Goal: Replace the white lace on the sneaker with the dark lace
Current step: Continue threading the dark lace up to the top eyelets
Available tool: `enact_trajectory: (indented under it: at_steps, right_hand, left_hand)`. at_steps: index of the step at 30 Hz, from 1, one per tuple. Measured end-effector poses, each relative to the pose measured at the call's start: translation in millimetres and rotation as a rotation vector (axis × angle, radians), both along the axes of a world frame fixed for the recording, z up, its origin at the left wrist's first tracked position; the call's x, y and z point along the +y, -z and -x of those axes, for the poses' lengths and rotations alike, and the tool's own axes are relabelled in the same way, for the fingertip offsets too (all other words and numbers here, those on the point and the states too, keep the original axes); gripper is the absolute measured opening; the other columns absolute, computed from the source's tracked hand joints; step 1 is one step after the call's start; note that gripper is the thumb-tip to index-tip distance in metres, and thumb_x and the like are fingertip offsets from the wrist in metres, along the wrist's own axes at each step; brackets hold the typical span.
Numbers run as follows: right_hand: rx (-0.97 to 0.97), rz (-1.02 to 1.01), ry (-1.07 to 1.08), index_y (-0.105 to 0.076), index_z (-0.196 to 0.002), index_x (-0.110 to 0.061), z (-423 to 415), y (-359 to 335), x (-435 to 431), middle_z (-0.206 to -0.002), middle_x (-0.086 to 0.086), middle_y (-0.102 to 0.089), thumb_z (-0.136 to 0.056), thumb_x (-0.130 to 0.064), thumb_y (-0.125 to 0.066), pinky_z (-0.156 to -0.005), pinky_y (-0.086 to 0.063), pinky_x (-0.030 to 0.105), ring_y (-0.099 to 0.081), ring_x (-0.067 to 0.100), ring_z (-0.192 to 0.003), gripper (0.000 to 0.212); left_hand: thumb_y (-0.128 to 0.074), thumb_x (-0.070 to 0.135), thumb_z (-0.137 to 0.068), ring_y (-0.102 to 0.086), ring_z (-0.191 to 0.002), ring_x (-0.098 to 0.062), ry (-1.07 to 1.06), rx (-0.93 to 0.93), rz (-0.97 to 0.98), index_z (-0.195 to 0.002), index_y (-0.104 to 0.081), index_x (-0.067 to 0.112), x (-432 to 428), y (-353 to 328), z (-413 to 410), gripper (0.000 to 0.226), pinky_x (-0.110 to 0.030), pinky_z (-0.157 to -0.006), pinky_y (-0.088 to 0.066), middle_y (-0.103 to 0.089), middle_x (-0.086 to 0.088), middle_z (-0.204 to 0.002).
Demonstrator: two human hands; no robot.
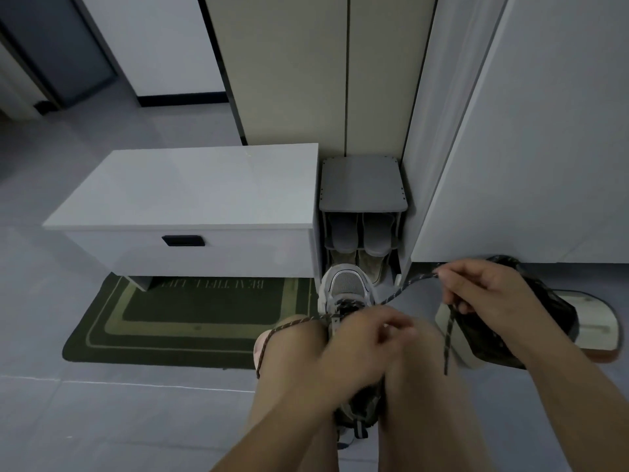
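1. The right hand (483, 291) pinches the dark lace (398, 292), raised right of the sneaker (347, 284).
2. The left hand (371, 338) lies over the sneaker's eyelets, too blurred to tell whether it grips anything.
3. The lace's other end trails left of the sneaker.
4. A shoe rack (364, 182) stands just behind the sneaker.

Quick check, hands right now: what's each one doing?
Left hand: at the sneaker, blurred, grip cannot be told.
Right hand: pinching the dark lace.

floor (102, 420): grey tile | white bench (187, 185) | green doormat (190, 321) | beige cupboard doors (306, 69)
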State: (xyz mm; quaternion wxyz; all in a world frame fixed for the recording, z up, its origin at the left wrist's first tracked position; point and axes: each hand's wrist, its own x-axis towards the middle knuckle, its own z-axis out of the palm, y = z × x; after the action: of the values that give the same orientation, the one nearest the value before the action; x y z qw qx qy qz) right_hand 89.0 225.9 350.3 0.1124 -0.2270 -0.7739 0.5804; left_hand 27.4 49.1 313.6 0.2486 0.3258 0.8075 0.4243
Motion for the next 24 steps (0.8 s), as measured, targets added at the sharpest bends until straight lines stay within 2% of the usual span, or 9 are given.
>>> enact_trajectory:
  at_steps: [3,7,11,14,15,17,19,21,24]
  right_hand:
    - [0.054,0.098,0.003,-0.067,-0.089,-0.010,4.4,-1.7,-7.9,-0.057,0.000,-0.063,-0.090,-0.008,-0.056,-0.050,-0.044,0.011,-0.052,0.004,-0.051,0.011]
    - [0.044,0.032,0.033,-0.065,-0.089,-0.012,-0.3,3.7,-1.2,-0.061,0.003,-0.065,-0.089,-0.004,-0.056,-0.050,-0.046,0.012,-0.054,0.005,-0.049,0.011]
    - [-0.178,-0.283,-0.086,-0.062,-0.086,-0.027,-10.3,24.3,10.3,-0.070,-0.005,-0.067,-0.088,-0.016,-0.061,-0.058,-0.045,0.017,-0.058,0.000,-0.055,0.011]
    - [-0.220,-0.595,-0.135,-0.062,-0.097,-0.027,-10.2,40.4,-0.7,-0.089,-0.010,-0.061,-0.087,-0.031,-0.061,-0.067,-0.040,0.018,-0.057,0.002,-0.074,0.010]
    - [-0.139,-0.688,-0.157,-0.063,-0.102,-0.025,-9.0,43.4,-6.0,-0.092,-0.010,-0.057,-0.087,-0.038,-0.058,-0.070,-0.041,0.020,-0.056,0.004,-0.079,0.021]
    - [-0.016,-0.619,-0.285,-0.066,-0.103,-0.023,-6.5,40.8,-20.7,-0.094,-0.013,-0.059,-0.086,-0.048,-0.048,-0.074,-0.044,0.015,-0.057,0.001,-0.084,0.036]
    - [-0.053,-0.518,-0.481,-0.066,-0.105,-0.024,-6.2,44.4,-34.7,-0.094,-0.016,-0.063,-0.087,-0.049,-0.041,-0.077,-0.043,0.011,-0.057,-0.002,-0.088,0.040]
    - [-0.102,-0.574,-0.581,-0.065,-0.105,-0.026,-5.5,54.1,-42.4,-0.091,-0.016,-0.064,-0.088,-0.049,-0.038,-0.078,-0.042,0.017,-0.055,-0.001,-0.086,0.039]
    - [-0.083,-0.564,-0.512,-0.068,-0.097,-0.019,-1.9,62.7,-39.8,-0.084,-0.008,-0.065,-0.086,-0.037,-0.051,-0.073,-0.045,0.022,-0.057,0.004,-0.079,0.027]
  left_hand:
    - [-0.060,0.031,-0.091,-0.053,-0.064,0.006,0.047,-0.139,-0.039,-0.111,-0.064,0.018,24.3,2.3,-19.5,0.025,-0.020,-0.069,-0.049,-0.066,0.007,-0.089]
    - [-0.051,0.019,-0.096,-0.053,-0.055,0.009,0.064,-0.181,-0.062,-0.097,-0.066,0.007,21.4,0.8,-17.6,0.019,-0.009,-0.059,-0.038,-0.061,0.013,-0.071]
    - [-0.040,0.023,-0.101,-0.061,-0.070,0.001,0.076,-0.165,-0.012,-0.075,-0.057,0.028,-4.6,8.6,-13.7,0.032,-0.015,-0.070,-0.044,-0.068,0.001,-0.081]
    - [-0.039,0.028,-0.101,-0.049,-0.048,-0.001,0.083,-0.248,0.048,-0.080,-0.061,0.018,-11.7,13.4,-14.3,0.032,-0.017,-0.053,-0.040,-0.065,0.011,-0.069]
    - [-0.041,0.029,-0.101,-0.047,-0.047,-0.001,0.088,-0.229,0.071,-0.084,-0.063,0.013,-11.2,13.2,-13.2,0.033,-0.017,-0.052,-0.039,-0.062,0.012,-0.063]
    - [-0.046,0.031,-0.098,-0.051,-0.053,-0.005,0.077,-0.157,0.092,-0.076,-0.064,0.013,-10.8,16.7,-9.8,0.034,-0.022,-0.056,-0.042,-0.064,0.004,-0.063]
    - [-0.048,0.029,-0.096,-0.053,-0.056,-0.006,0.050,-0.099,0.125,-0.072,-0.063,0.013,-12.5,19.9,-4.7,0.032,-0.026,-0.059,-0.044,-0.065,-0.001,-0.066]
    - [-0.050,0.027,-0.095,-0.050,-0.056,-0.004,0.027,0.006,0.185,-0.075,-0.062,0.008,-15.5,19.4,1.1,0.030,-0.029,-0.062,-0.047,-0.062,-0.001,-0.066]
    - [-0.050,0.030,-0.095,-0.051,-0.067,0.004,0.006,0.287,0.261,-0.084,-0.066,0.013,-24.3,9.9,4.3,0.026,-0.009,-0.062,-0.041,-0.054,0.006,-0.063]
